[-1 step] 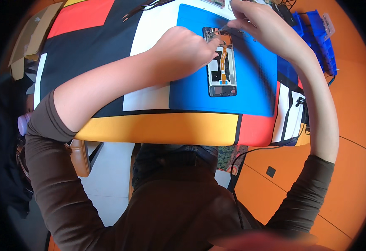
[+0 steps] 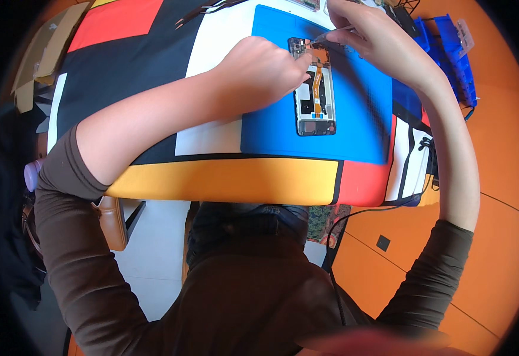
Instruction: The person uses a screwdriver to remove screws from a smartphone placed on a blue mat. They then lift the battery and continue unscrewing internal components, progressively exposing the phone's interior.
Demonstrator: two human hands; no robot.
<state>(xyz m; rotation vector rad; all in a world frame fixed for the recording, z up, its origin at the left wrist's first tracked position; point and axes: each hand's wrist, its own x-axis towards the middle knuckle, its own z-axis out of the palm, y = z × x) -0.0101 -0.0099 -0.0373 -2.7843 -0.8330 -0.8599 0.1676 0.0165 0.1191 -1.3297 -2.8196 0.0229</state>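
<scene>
An opened smartphone (image 2: 310, 127) lies with its inner parts bared on a blue work mat (image 2: 265, 133). An orange flat cable (image 2: 317, 92) runs down its middle, and copper-coloured parts show near its top. My left hand (image 2: 262, 68) is closed at the phone's left side, its index finger and thumb on the phone; the other fingers are curled under. In my right hand (image 2: 363, 32), above and right of the phone, the fingers pinch thin metal tweezers (image 2: 333, 34). The tweezers' tips point at the phone's upper part; whether they touch it I cannot tell.
More tweezers (image 2: 179, 24) lie past the mat at the far left. Blue plastic bins (image 2: 455, 59) stand at the far right, a cardboard box (image 2: 49, 53) at the far left. Black cables (image 2: 427, 144) hang by the table's right edge. A colour-blocked cloth (image 2: 224, 181) covers the table.
</scene>
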